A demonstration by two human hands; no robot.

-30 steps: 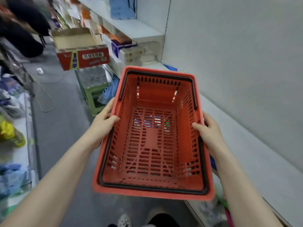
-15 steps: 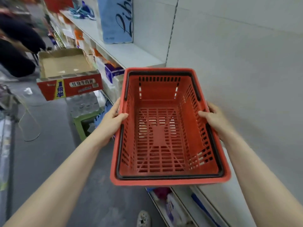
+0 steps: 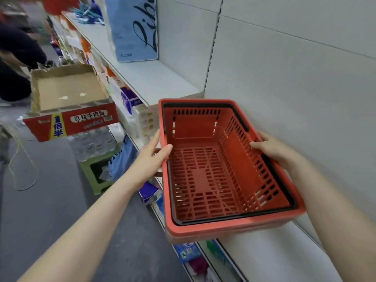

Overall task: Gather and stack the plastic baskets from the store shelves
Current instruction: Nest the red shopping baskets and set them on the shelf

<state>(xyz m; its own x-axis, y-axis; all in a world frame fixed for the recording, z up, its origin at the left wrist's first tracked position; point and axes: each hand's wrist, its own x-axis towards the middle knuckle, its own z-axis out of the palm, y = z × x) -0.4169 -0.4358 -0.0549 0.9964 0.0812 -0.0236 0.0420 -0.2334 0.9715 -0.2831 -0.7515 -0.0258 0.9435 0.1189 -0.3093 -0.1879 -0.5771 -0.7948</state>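
Two bare hands hold a red plastic basket (image 3: 213, 169) at the centre of the frame. The left hand (image 3: 151, 157) is clasped on the basket's left long rim, thumb hooked over the edge into the inside, fingers flat against the outer wall. The right hand (image 3: 272, 147) grips the right long rim the same way, fingers curled over the edge onto the folded black handle (image 3: 240, 119) that lies along the rim. Both hands are closed on the basket, neither wide open.

The basket is empty and slightly tilted, its near edge toward the lower centre of the frame. Its right side hangs over the white shelf (image 3: 274, 251) in the lower right; whether its bottom touches the shelf I cannot tell. The near rim is blurred and looks doubled, so whether a second basket sits under it I also cannot tell.

Behind it, at upper centre, a higher shelf board (image 3: 154, 78) carries a blue package with script lettering (image 3: 132, 29). At left centre an open cardboard tray with a red printed front (image 3: 71, 110) sits on a shrink-wrapped pack of bottles (image 3: 91, 143), which rests on a green stool (image 3: 95, 176). Grey floor (image 3: 50, 210) fills the lower left.
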